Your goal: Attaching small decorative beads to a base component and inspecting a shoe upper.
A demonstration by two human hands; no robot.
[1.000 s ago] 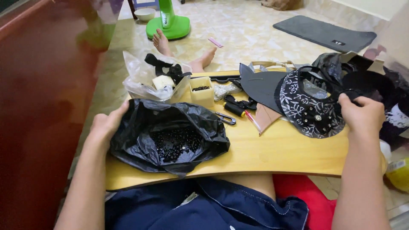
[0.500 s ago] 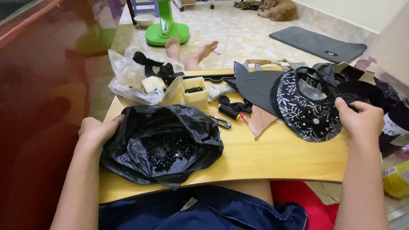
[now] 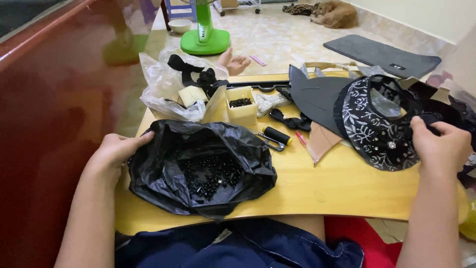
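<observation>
— Two hands, one on each side of the tabletop (image 3: 347, 198). What does each hold?

— The left hand (image 3: 115, 151) grips the rim of the black bag (image 3: 198, 168), fingers curled on the plastic, keeping the mouth spread so the beads (image 3: 208, 174) inside lie in view. The right hand (image 3: 439, 144) pinches the visor (image 3: 379, 129) at its right edge, tilting the patterned brim up.

— And smaller things?

— A yellow box (image 3: 241, 106) of beads stands behind the bag, with a clear bag (image 3: 168, 94) beside it and a cutter (image 3: 276, 135) just right.

— Anything unclear?

— The right fingertips are tucked behind fabric, and the frame cuts off the pile at right.
</observation>
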